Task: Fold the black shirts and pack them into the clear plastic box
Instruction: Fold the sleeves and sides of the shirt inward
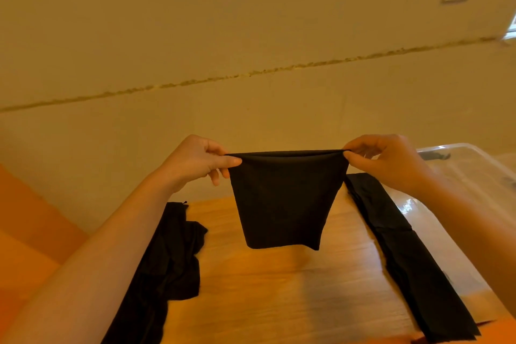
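Hanging in the air between two bare hands is a folded black fabric shirt (282, 198), stretched by its top edge above the light wooden tabletop (279, 288) and clear of it. The left hand (195, 160) pinches the shirt's left top corner between thumb and fingers, and the right hand (382, 159) pinches the right top corner the same way, so both are closed tight on the cloth. The lower edge of the shirt dangles free. On the table to the left lies a crumpled heap of black cloth (167, 260), partly under the left forearm. To the right lies a long, flat strip of folded black cloth (405, 254), just beside the clear plastic storage box (458, 173) at the table's right edge. Behind everything stands a plain beige wall (223, 36) with a rough horizontal seam.
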{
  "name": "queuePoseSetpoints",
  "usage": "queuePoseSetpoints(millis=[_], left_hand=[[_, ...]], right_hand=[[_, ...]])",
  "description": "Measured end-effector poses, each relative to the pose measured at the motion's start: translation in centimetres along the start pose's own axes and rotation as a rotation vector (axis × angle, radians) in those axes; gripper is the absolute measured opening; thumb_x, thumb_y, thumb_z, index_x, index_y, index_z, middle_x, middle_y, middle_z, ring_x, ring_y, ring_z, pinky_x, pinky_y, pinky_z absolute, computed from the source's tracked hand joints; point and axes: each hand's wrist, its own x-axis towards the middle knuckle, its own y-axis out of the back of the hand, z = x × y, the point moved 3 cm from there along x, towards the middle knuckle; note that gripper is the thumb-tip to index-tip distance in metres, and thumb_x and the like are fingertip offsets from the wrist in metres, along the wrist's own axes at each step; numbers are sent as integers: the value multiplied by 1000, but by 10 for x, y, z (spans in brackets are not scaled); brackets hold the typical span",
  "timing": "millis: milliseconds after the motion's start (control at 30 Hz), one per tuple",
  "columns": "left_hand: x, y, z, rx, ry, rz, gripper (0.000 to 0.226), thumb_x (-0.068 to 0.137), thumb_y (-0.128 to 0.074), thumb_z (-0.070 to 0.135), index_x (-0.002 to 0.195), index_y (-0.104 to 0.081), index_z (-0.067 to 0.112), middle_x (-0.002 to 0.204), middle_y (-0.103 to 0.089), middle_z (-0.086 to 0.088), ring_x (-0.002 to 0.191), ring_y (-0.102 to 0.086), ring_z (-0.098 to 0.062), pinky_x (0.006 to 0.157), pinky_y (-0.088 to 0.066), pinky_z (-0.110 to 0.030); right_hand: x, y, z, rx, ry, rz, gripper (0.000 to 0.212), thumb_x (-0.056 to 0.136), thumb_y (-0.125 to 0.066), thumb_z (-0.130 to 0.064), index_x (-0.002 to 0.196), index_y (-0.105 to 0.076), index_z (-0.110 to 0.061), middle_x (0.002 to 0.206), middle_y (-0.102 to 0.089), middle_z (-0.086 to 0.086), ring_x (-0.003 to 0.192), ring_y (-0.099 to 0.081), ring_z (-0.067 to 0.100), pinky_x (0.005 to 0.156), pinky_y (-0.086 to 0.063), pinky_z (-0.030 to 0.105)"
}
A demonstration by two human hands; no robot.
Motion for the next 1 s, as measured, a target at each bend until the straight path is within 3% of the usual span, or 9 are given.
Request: queuePoseSetpoints(millis=[67,167,367,467,600,733,900,1000], left_hand=[[3,1,-2,6,-49,5,15,78,-76,31,79,-74,16,66,-66,1,56,-54,-6,71,-45,-25],[8,4,-4,11,-106,-12,11,73,-76,38,77,-77,27,83,-70,3,81,-59,-12,81,-47,-28],[34,11,-9,21,-87,-47,14,80,-73,32,89,-76,21,62,-61,3,61,-56,2,72,-42,-23],[63,12,-11,66,-71,26,15,81,-74,30,90,-75,17,63,-59,-2,65,-56,-7,70,-42,-25],[95,15,-17,40,-82,118,15,82,-74,29,92,-74,18,68,-63,-3,71,-58,-13,69,-44,-25],[107,19,-22,-14,-129,250,20,82,-74,28,98,-74,15,73,-64,1,70,-58,-10,65,-43,-20],[86,9,-29,5,-260,357,11,83,-74,23,93,-73,18,84,-67,6,73,-55,0,62,-39,-6],[62,-18,-63,89,-360,332,14,80,-76,18,94,-75,14,93,-68,1,80,-56,2,73,-38,-6]], right_hand=[[2,3,4,6,7,-32,13,87,-68,-19,91,-68,-31,86,-68,-16,79,-62,-5,73,-44,12],[8,8,11,20,-15,-108,13,86,-69,-20,93,-70,-32,87,-71,-14,84,-65,-2,79,-48,16],[40,9,13,32,-70,-256,10,86,-69,-17,94,-72,-23,76,-71,-16,76,-67,-1,75,-50,15],[76,-2,17,5,-128,-261,7,88,-67,-18,90,-71,-24,70,-68,-10,67,-63,-2,67,-48,11],[115,-15,25,23,-193,-216,6,90,-65,-17,93,-71,-18,77,-68,-1,69,-62,8,68,-50,20],[128,-19,25,68,-191,-152,9,91,-64,-19,96,-71,-16,80,-67,-1,71,-60,8,67,-48,20],[107,-23,25,67,-98,-85,9,91,-64,-21,98,-70,-22,87,-66,-8,72,-57,1,67,-40,13],[71,-39,39,26,-59,-128,11,90,-65,-18,98,-70,-25,88,-65,-10,73,-57,2,66,-43,12]])
